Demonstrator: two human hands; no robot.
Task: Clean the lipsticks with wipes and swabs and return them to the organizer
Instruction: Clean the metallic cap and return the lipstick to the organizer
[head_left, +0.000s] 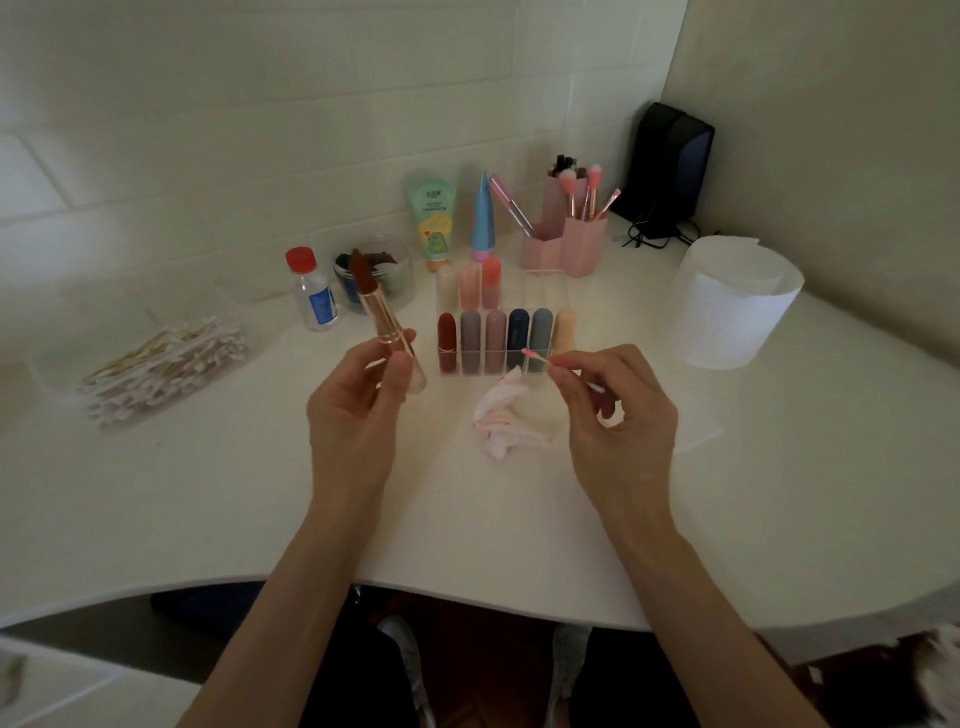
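My left hand (358, 410) grips an uncapped lipstick (376, 312) with a dark brown-red bullet and a rose-gold tube, held upright above the table. My right hand (618, 415) pinches a cotton swab (537, 357) whose tip is stained pink and points left toward the lipstick. Between the hands, further back, stands a clear acrylic organizer (540, 291) with several capped lipsticks (496, 338) in two rows. A crumpled wipe (501, 415) with pink stains lies on the table below the organizer.
A clear box of cotton swabs (161, 364) sits at the left. A red-capped bottle (311, 291), a round tub (382, 275), two tubes (434, 218), pink brush holders (571, 234) and a black speaker (670, 161) line the back. A white wipes roll (737, 306) stands at right.
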